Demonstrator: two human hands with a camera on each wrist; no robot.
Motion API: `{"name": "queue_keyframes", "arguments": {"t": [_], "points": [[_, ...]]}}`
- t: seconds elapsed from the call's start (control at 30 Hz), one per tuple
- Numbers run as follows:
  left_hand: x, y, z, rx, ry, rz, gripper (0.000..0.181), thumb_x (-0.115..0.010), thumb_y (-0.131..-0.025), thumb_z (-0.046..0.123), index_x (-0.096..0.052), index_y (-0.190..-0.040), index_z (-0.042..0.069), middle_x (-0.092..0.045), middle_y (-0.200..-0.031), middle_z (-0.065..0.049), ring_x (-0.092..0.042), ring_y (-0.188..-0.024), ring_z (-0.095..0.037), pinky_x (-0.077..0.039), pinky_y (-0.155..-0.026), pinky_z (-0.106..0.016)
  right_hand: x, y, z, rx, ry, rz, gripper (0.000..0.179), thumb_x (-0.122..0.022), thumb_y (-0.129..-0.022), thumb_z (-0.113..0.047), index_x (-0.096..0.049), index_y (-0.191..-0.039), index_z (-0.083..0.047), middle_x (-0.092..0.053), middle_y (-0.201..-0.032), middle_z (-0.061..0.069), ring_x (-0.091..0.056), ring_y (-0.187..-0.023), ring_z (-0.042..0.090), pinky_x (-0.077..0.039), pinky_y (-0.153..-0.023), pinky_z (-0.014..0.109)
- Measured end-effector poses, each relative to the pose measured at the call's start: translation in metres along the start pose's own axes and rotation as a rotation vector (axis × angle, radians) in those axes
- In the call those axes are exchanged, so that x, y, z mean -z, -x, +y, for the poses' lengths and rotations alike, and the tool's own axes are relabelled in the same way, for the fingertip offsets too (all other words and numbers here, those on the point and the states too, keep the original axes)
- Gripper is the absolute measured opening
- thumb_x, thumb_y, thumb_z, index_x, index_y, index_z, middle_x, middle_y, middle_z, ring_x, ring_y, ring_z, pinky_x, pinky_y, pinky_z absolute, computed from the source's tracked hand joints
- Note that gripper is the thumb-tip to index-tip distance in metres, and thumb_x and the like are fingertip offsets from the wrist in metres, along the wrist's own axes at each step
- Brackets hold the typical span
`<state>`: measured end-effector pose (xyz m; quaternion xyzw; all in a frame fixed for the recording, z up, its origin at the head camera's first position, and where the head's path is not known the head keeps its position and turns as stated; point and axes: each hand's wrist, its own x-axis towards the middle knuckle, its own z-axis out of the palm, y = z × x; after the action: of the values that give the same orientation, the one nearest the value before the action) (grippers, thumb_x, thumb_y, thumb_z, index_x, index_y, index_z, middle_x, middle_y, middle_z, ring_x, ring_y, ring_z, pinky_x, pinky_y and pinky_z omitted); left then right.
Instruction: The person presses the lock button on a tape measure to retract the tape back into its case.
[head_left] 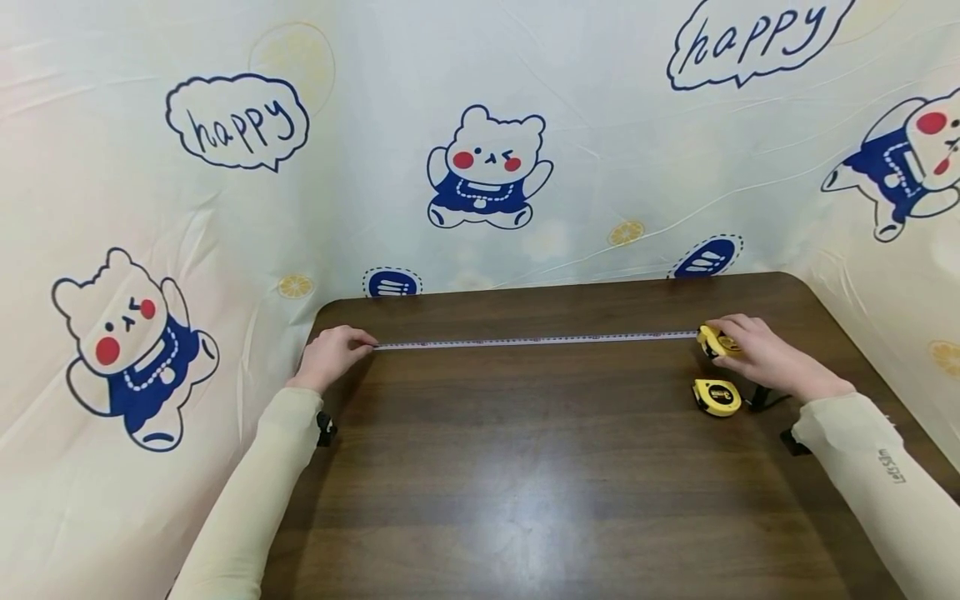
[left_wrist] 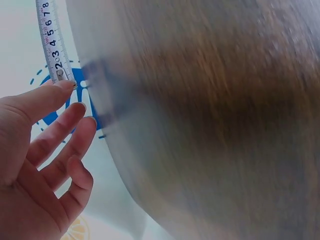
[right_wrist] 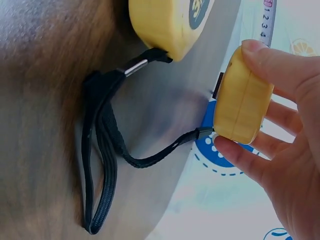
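My left hand (head_left: 330, 357) pinches the end of a white tape blade (head_left: 536, 340) between thumb and fingers at the table's left side. In the left wrist view the thumb covers the blade's tip, just below the 2 mark on the blade (left_wrist: 51, 40). The blade runs straight across to a yellow tape measure (head_left: 708, 342) on the right. Thumb and fingers of my right hand (head_left: 768, 357) grip that case, whose black wrist strap (right_wrist: 150, 159) hangs loose. Nearer to me, a second yellow tape measure (head_left: 717, 397) lies on the table beneath the right hand.
The brown wooden table (head_left: 510, 467) has rounded far corners. Behind it and along both sides hangs a pale curtain (head_left: 600, 167) printed with bears and "happy" bubbles. Dark wrist devices (head_left: 326, 429) show under both cream sleeves (head_left: 258, 483).
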<state>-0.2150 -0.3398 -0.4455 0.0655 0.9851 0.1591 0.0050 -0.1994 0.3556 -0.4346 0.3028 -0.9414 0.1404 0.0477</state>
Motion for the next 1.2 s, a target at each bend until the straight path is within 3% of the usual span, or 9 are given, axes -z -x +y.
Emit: {"name": "queue_keyframes", "arguments": {"t": [0.37, 1.2], "points": [[-0.006, -0.001, 0.009, -0.025, -0.014, 0.010, 0.014, -0.066, -0.088, 0.028, -0.073, -0.100, 0.027, -0.066, -0.111, -0.004, -0.058, -0.105, -0.029, -0.045, -0.080, -0.056, 0.000, -0.004, -0.008, -0.010, 0.010, -0.043, 0.058, -0.074, -0.080, -0.015, -0.048, -0.127, 0.006, -0.050, -0.119, 0.024, -0.045, -0.105, 0.040, -0.038, -0.086, 0.056], [-0.015, -0.009, 0.031, -0.073, 0.035, -0.023, 0.016, -0.066, -0.088, 0.026, -0.072, -0.103, 0.024, -0.067, -0.108, -0.003, -0.059, -0.099, -0.024, -0.046, -0.085, -0.051, -0.005, -0.015, -0.023, -0.026, -0.021, -0.070, 0.057, -0.072, -0.082, -0.023, -0.050, -0.129, 0.001, -0.052, -0.120, 0.018, -0.046, -0.109, 0.034, -0.038, -0.091, 0.053]]}}
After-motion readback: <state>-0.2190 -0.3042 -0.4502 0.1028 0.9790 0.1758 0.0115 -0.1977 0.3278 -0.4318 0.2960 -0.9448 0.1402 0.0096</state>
